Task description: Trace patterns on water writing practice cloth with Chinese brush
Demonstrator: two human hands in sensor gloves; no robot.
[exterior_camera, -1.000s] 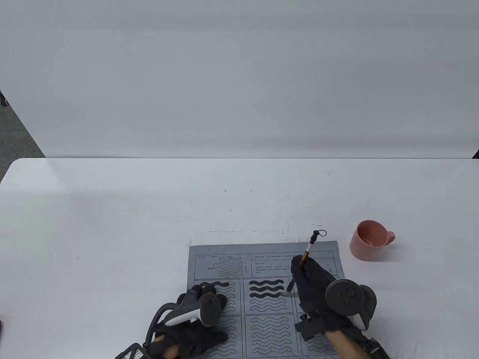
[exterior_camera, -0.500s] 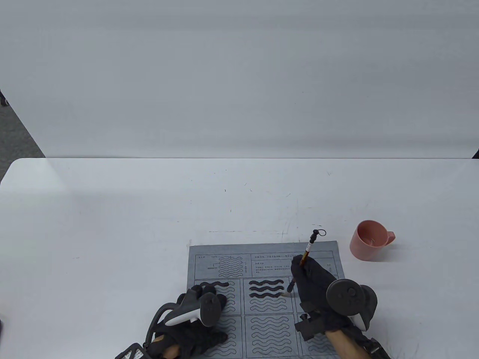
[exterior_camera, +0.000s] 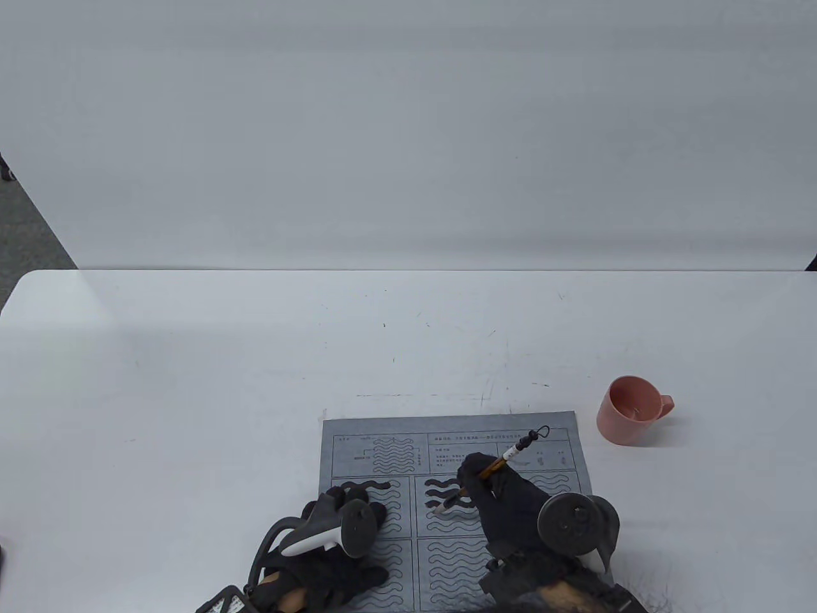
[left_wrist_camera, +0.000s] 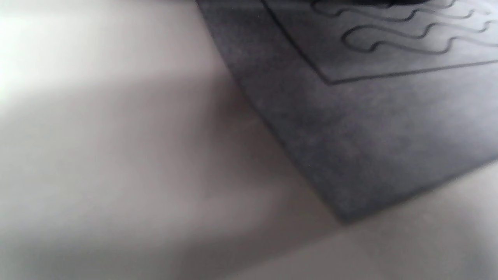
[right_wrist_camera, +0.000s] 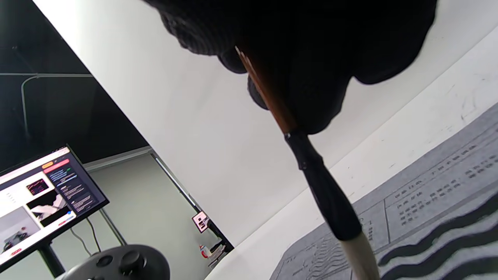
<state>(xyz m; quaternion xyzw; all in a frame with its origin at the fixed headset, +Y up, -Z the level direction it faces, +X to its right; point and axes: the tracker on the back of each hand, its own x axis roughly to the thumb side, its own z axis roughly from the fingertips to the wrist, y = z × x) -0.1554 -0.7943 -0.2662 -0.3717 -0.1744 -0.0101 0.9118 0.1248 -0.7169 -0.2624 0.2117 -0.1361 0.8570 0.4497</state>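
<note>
1. The table view looks down from above and in front, taking in the whole white table [exterior_camera: 255, 357] with the grey cloth [exterior_camera: 396, 434] at its near edge
2. The left wrist view sits low and close, blurred, over a corner of the cloth [left_wrist_camera: 369, 147]
3. The right wrist view tilts upward, close to the brush [right_wrist_camera: 327, 194], sharing the cloth [right_wrist_camera: 428, 202]

The practice cloth [exterior_camera: 447, 447] lies on the table [exterior_camera: 191, 383] at lower centre of the table view. The cup [exterior_camera: 629, 410] stands just right of its upper right corner. Left hand [exterior_camera: 332, 543] rests on the cloth's lower left, right hand [exterior_camera: 510, 504] over its lower right, holding the brush [exterior_camera: 488, 470].
</note>
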